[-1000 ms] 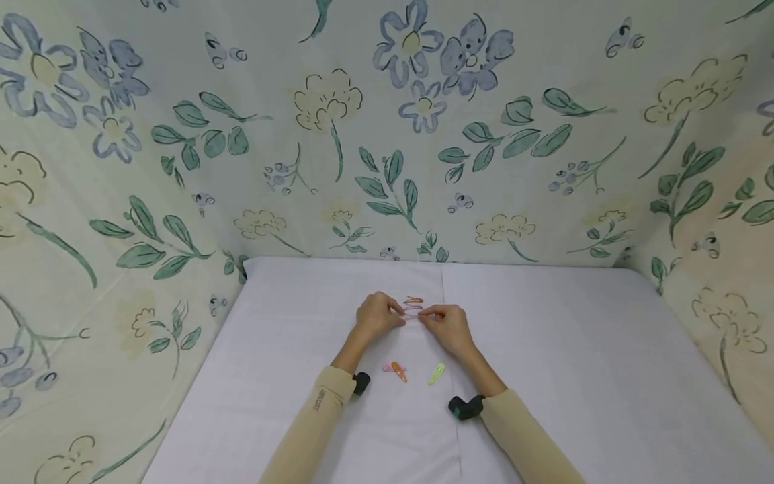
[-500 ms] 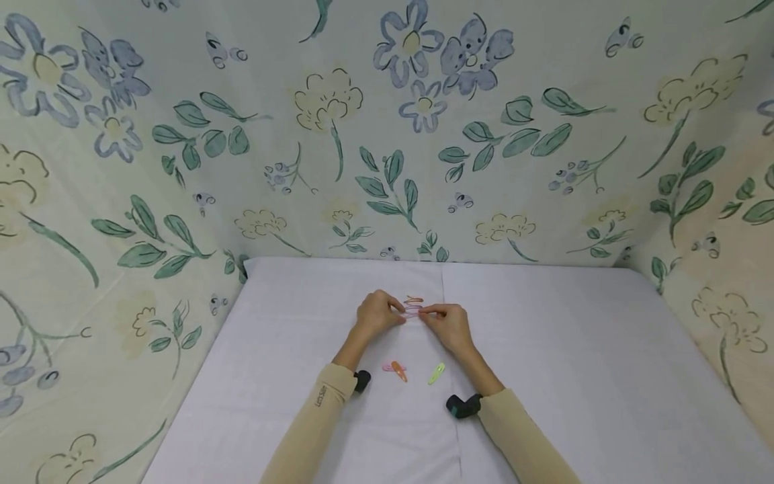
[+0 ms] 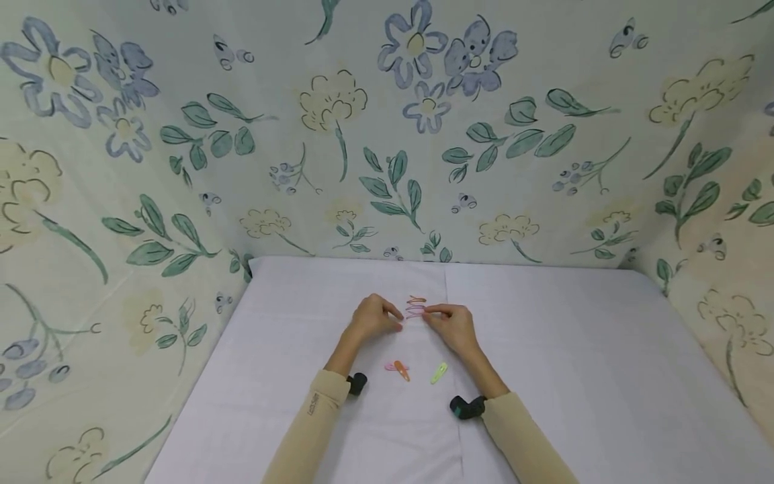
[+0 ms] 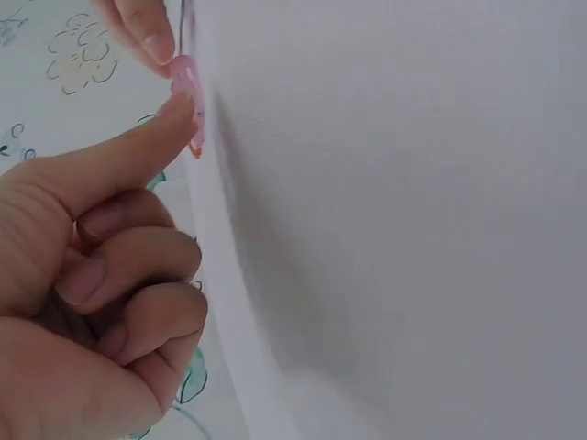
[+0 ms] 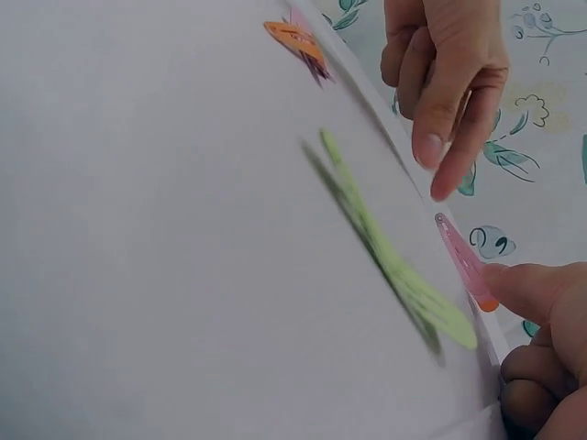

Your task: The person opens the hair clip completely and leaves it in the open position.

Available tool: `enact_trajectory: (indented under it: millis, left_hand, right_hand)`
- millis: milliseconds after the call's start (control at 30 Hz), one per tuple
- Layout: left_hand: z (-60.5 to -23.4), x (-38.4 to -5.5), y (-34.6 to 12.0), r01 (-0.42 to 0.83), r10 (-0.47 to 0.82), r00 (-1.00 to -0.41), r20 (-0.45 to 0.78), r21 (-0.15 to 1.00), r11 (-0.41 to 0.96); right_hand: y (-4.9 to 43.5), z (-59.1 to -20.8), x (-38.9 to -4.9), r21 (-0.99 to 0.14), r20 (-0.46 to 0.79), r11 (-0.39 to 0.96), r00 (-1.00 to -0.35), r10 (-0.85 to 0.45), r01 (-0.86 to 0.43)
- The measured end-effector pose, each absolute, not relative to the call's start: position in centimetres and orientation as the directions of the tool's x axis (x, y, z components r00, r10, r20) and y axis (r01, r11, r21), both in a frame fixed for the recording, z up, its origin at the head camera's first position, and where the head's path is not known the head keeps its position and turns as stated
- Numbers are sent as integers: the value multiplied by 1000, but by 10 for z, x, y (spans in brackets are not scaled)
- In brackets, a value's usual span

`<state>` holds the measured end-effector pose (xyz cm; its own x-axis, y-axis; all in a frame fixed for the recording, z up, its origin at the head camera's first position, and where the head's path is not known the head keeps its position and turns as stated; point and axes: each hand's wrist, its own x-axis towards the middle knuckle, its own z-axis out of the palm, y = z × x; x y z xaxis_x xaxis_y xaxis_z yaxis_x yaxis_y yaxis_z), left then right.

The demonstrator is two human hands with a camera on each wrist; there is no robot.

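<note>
A short column of snap hair clips, an orange one behind pinkish ones, lies between the two hands. At the nearest pink hair clip, my right hand pinches the wide end between thumb and index finger. My left hand is just off the clip's narrow tip, thumb and index finger apart and holding nothing. Its other fingers are curled in the left wrist view. An orange edge peeks out past the pink clip in the right wrist view.
Closer to the body lie an orange hair clip crossing a pink one, and a lime-green clip to their right. A white cloth covers the table. Flowered fabric rises behind and at both sides.
My left thumb and index finger have come off the pink hair clip, and that hand has drawn slightly left. The right hand stays at the clip. The head view has shifted a little.
</note>
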<state>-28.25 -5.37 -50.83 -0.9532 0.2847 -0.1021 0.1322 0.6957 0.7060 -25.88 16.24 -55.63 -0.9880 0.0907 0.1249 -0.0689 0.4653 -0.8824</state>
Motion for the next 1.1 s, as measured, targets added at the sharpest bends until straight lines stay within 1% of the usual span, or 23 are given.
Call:
enact_trajectory:
  millis: [200, 333, 500, 733, 933, 1100]
  left_hand:
    - [-499, -263, -71, 140, 419, -887, -192, 753, 642]
    - [-499, -251, -83, 133, 460, -860, -219, 775, 618]
    - [-500, -241, -93, 140, 494, -843, -215, 798, 587]
    - [-501, -236, -93, 138, 509, -827, -239, 791, 596]
    - [-506, -237, -89, 158, 528, -817, -233, 789, 593]
    - [-511, -238, -84, 198, 571, -791, -219, 792, 577]
  right_hand:
    - [176, -551, -242, -891, 56, 453, -992, 112, 1]
    - [188, -548, -226, -889, 23, 456, -993, 112, 31]
    - [196, -548, -205, -887, -17, 458, -996, 83, 53]
    - [189, -549, -180, -904, -16, 426, -1000, -12, 10]
    - [179, -551, -173, -912, 17, 408, -998, -68, -43]
    - [172, -551, -168, -920, 33, 387, -995, -99, -69]
